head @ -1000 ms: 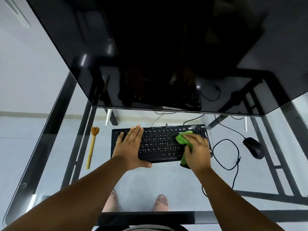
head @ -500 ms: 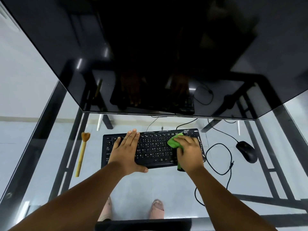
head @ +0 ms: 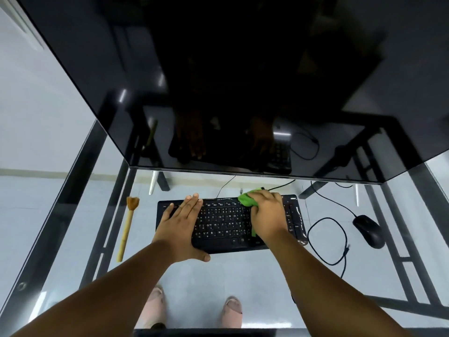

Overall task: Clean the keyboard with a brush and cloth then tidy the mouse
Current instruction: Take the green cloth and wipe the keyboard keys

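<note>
A: What's nearest the camera?

B: Two bare forearms reaching over a glass table (head: 243, 283), with two feet (head: 155, 305) visible through the glass below.

A: And the hands?

B: The left hand (head: 178, 229) lies flat and open on the left half of the black keyboard (head: 226, 224), fingers spread, thumb off the near edge, gripping nothing. The right hand (head: 267, 217) is closed over a green cloth (head: 247, 199), pressing it on the keyboard's upper right part.

A: The brush?

B: The wooden brush (head: 127, 227) lies on the glass left of the keyboard, bristles away from the person, apart from both hands.

A: The mouse?

B: The black mouse (head: 369, 229) sits well right of the keyboard, its cable (head: 326, 239) looped between them.

A: Beyond?

B: A dark monitor (head: 218, 81), reflecting the hands.
</note>
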{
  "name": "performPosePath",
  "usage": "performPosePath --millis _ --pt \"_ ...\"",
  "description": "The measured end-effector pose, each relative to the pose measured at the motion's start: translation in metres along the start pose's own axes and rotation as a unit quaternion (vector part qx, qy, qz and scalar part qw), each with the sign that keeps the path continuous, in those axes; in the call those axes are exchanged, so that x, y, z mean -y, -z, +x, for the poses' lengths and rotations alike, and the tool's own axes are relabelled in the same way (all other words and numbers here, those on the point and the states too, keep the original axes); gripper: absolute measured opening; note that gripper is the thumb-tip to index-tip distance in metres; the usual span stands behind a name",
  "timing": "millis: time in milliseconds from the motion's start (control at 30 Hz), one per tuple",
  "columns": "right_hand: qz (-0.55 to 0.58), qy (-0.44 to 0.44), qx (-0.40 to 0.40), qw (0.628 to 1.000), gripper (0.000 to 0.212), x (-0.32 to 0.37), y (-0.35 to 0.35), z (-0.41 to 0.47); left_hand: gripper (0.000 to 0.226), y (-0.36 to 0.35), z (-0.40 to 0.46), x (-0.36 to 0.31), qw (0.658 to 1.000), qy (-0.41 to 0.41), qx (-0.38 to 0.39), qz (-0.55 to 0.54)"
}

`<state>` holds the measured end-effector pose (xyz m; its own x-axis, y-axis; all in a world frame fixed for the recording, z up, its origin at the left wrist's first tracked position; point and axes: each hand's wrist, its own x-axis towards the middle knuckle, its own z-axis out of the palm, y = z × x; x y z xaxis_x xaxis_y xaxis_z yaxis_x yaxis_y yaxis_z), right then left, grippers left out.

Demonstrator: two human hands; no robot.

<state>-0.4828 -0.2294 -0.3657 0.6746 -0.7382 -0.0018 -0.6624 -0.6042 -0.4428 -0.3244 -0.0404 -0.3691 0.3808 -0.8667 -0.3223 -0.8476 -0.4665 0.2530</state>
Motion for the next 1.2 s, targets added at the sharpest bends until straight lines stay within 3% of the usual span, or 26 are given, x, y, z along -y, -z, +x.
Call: performPosePath --millis 167,333,433,567,667,800,900,967,1067,1200 --pt "0.004 0.094 0.045 0.995 0.049 0.014 -0.008 -0.008 0.144 0.004 -0.004 0.013 1.000 0.003 0.000 -0.002" --pt "-0.022 0.015 0.004 1.000 0.043 0.000 -0.001 -0.004 0.144 0.007 -0.008 0.029 1.000 0.002 -0.007 -0.021" --pt "-0.049 -0.004 0.029 0.998 0.043 0.028 -0.010 0.007 0.144 0.006 -0.008 0.029 1.000 0.008 -0.013 -0.025" --pt "-0.010 0.085 0.069 0.994 0.048 0.058 -0.026 0.007 0.147 0.007 -0.009 0.029 0.999 0.023 -0.020 -0.035" --pt "0.008 0.126 0.049 0.991 0.046 0.054 -0.024 -0.002 0.150 0.006 -0.013 0.029 0.998 0.044 -0.026 -0.038" --pt "-0.036 0.012 0.013 0.999 0.038 0.033 -0.011 0.003 0.151 0.003 -0.017 0.030 0.996 0.067 -0.031 -0.042" --pt "-0.083 -0.033 0.059 0.994 0.038 0.049 -0.015 0.014 0.151 0.003 -0.017 0.032 0.996 0.064 -0.030 -0.049" --pt "-0.063 -0.008 0.090 0.994 0.045 0.072 -0.025 0.017 0.151 0.003 -0.017 0.033 0.996 0.060 -0.031 -0.059" --pt "-0.008 0.097 0.103 0.990 0.053 0.094 -0.040 0.010 0.150 0.005 -0.017 0.040 0.997 0.039 -0.018 -0.067" --pt "0.017 0.143 0.062 0.988 0.049 0.067 -0.035 -0.003 0.150 0.006 -0.017 0.051 0.998 0.013 0.002 -0.058"
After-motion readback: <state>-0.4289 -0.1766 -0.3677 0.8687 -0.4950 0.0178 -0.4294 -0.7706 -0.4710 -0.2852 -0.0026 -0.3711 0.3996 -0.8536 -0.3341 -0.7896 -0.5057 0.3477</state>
